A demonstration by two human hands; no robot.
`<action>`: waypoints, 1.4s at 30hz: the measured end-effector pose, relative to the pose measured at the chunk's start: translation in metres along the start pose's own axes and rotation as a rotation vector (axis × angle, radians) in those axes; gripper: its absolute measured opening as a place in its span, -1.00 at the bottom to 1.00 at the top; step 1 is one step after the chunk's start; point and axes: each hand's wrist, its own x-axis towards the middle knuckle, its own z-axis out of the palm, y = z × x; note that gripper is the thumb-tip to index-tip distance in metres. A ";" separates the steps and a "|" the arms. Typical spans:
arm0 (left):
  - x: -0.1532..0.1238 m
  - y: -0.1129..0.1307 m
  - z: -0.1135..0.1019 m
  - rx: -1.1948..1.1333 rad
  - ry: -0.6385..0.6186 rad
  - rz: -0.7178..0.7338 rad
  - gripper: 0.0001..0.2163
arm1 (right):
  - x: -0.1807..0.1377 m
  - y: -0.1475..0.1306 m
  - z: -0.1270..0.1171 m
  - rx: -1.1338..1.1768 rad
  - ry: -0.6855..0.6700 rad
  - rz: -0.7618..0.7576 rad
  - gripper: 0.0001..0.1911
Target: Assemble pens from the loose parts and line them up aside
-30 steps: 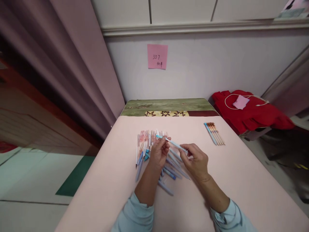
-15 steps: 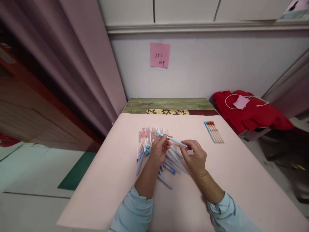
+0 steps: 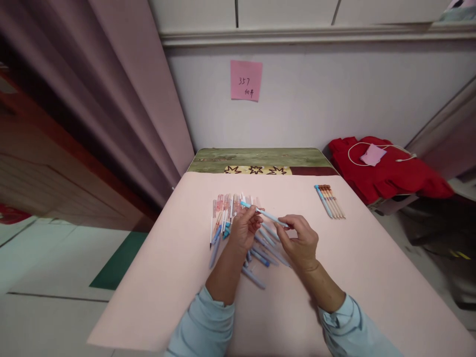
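A light blue pen [image 3: 270, 216] is held slantwise above the table between both hands. My left hand [image 3: 245, 229] pinches it near its brighter blue end, at the upper left. The other end sits in the fingertips of my right hand [image 3: 298, 237]. Beneath and around my left hand lies a loose pile of pens, among them a pale blue pen [image 3: 253, 277], a dark blue pen [image 3: 260, 258] and clear pinkish pens [image 3: 220, 202]. My left hand and forearm hide part of that pile.
A neat row of pens [image 3: 330, 202], one blue and several tan with brown tops, lies at the right. The pale cover [image 3: 148, 297] spreads over the table. Beyond the right edge is a red cloth [image 3: 401, 173] with a white cable. A pink note [image 3: 246, 81] is on the wall.
The view has tipped down very slightly. Both hands keep the same hold on the light blue pen, and the pile and the row look unchanged.
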 end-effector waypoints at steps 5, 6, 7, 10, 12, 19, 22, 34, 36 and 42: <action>-0.003 -0.002 0.003 -0.015 -0.002 -0.034 -0.72 | 0.000 0.000 0.000 0.000 -0.003 0.002 -0.94; -0.003 -0.002 0.003 -0.014 0.000 -0.034 -0.72 | 0.000 0.000 0.000 -0.001 -0.004 0.005 -0.94; -0.003 -0.002 0.003 -0.013 0.003 -0.031 -0.73 | 0.000 0.000 0.000 0.000 -0.005 0.008 -0.94; -0.003 -0.002 0.003 -0.005 0.008 -0.028 -0.73 | 0.000 0.000 0.001 0.010 -0.004 0.006 -0.94; -0.003 -0.002 0.002 -0.001 0.003 -0.028 -0.74 | 0.000 -0.001 0.001 0.011 0.000 -0.011 -0.93; -0.001 -0.003 0.000 -0.011 0.004 -0.033 -0.76 | -0.001 -0.006 0.000 -0.029 -0.055 -0.121 -0.93; -0.001 -0.002 0.000 -0.026 -0.019 -0.053 -0.77 | -0.001 -0.006 -0.001 -0.032 -0.046 -0.126 -0.92; -0.003 -0.004 0.001 0.006 -0.047 -0.035 -0.76 | 0.001 -0.008 -0.002 -0.051 -0.024 -0.073 -0.95; -0.004 -0.004 0.003 0.029 -0.063 -0.035 -0.76 | 0.001 -0.008 -0.002 -0.049 -0.021 -0.075 -0.94; -0.007 -0.003 0.007 0.049 -0.054 -0.054 -0.75 | 0.000 -0.007 -0.001 -0.049 -0.024 -0.063 -0.96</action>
